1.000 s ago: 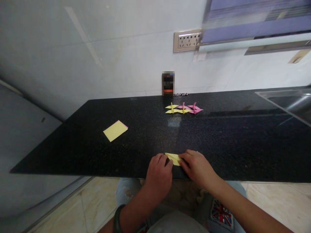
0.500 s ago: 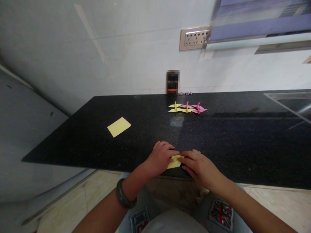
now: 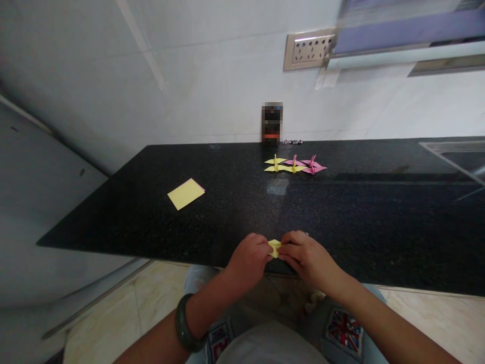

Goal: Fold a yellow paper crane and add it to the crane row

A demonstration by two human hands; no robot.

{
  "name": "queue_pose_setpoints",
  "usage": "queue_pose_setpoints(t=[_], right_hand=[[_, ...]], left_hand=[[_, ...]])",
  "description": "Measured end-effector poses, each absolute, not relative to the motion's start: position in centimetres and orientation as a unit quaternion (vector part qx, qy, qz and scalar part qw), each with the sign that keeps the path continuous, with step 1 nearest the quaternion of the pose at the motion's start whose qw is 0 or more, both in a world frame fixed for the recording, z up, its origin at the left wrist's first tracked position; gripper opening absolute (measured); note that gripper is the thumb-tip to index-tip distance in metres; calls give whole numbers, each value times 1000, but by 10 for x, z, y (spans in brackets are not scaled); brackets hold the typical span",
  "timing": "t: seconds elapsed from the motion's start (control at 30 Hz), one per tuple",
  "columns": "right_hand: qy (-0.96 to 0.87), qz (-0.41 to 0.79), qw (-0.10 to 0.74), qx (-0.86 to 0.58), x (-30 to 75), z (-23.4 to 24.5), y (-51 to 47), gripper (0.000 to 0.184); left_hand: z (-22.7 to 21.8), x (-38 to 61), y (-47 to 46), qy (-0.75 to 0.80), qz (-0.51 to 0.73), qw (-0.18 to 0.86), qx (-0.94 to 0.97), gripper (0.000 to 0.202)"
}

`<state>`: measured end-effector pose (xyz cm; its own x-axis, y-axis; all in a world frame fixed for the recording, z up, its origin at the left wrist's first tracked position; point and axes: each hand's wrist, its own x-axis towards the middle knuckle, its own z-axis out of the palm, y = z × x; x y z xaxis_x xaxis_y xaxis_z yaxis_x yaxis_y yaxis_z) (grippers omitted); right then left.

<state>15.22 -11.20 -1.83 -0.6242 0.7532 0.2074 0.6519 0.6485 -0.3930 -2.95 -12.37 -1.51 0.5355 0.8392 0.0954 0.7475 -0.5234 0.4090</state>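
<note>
A small folded piece of yellow paper (image 3: 275,248) lies between my hands near the counter's front edge. My left hand (image 3: 251,255) pinches its left side, fingers curled and thumb pressed on it. From the other side, my right hand (image 3: 303,255), with a ring on one finger, grips the right part between thumb and fingertips. The fingers cover both ends of the paper, so only its middle shows. Farther back stand several folded paper cranes, the yellow cranes (image 3: 276,167) on the left and the pink cranes (image 3: 312,169) on the right.
A stack of square paper sheets (image 3: 186,194), yellow on top with pink beneath, lies to the left on the black counter (image 3: 227,202). A dark, blurred-out upright object (image 3: 272,124) leans at the wall by a small beaded strand (image 3: 293,142). A sink edge (image 3: 450,159) is at far right.
My left hand's fingers, stretched across the paper before, are now curled into a pinch at its left end. Less of the yellow paper shows. The view has shifted slightly.
</note>
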Motion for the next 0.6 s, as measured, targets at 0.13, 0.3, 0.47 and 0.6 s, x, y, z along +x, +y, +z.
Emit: queue_pose_setpoints(t=[0.13,0.3,0.47,0.6], right_hand=[[-900,122,159,-388,151,-17,-111,19],[-900,103,134,-403,149,-16,-114,18],[-885,104,133,-435,144,-15,-120,16],[-870,118,163,-451,143,-15,-124,15]], left_hand=[[-8,-31,-116,450,115,165,870,8],[-6,-30,-116,451,91,144,876,7],[-9,-27,-115,465,82,119,873,15],[-11,-26,-115,469,90,113,871,16]])
